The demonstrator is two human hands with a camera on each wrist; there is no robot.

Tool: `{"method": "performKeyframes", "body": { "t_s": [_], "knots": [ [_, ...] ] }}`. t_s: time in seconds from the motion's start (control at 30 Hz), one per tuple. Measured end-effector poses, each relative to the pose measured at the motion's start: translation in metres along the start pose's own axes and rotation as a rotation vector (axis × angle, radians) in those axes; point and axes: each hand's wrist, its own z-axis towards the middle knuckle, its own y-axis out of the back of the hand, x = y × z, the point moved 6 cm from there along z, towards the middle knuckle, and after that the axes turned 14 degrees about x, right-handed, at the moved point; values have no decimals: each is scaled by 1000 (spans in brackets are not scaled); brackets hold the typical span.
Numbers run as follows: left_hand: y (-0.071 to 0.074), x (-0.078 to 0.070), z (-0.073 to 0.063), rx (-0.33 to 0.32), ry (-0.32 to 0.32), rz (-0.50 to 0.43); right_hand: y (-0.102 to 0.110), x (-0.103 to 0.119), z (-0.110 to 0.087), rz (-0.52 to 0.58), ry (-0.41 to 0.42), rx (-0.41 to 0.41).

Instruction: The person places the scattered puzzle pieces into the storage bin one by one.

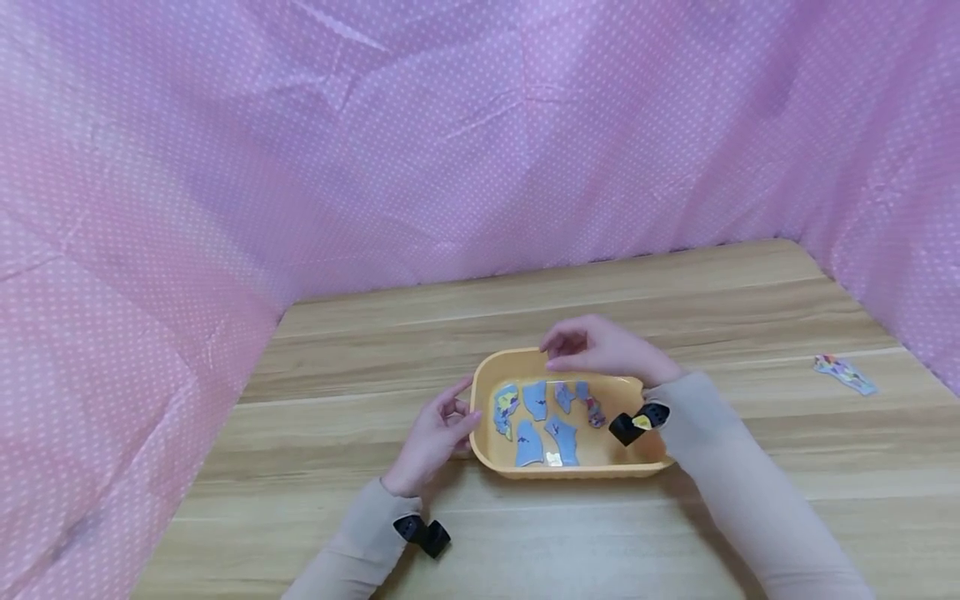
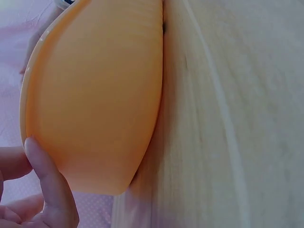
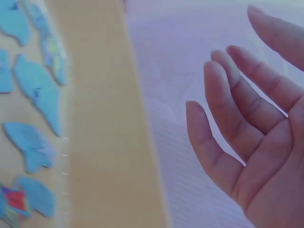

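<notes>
A yellow-orange plastic tray [image 1: 555,472] with raised walls stands on the table. Several flat, irregular pieces, mostly blue, lie spread on its floor; one piece [image 1: 506,408] has yellow patches, and another [image 1: 595,412] is reddish. At the tray's left end my left hand [image 1: 430,440] pinches the rim, its thumb against the outer wall in the left wrist view. Above the far rim hovers my right hand [image 1: 600,348]. In the right wrist view its loosely bent fingers [image 3: 221,95] hold nothing, and blue pieces [image 3: 35,90] show inside the tray.
One colourful piece [image 1: 845,374] lies apart on the wooden table [image 1: 360,358] at the far right. Pink dotted cloth [image 1: 420,150] hangs behind the table and along both sides. Each wrist carries a small black camera.
</notes>
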Motion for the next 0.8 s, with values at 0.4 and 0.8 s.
{"method": "performKeyframes", "body": {
  "t_s": [0.4,0.8],
  "knots": [
    [1,0,0,5,-1,18,59,-5,-56,-150,-160,-147],
    [-2,5,3,27,-2,-11,78,-80,-140,-400,-323,-255]
  ]
}}
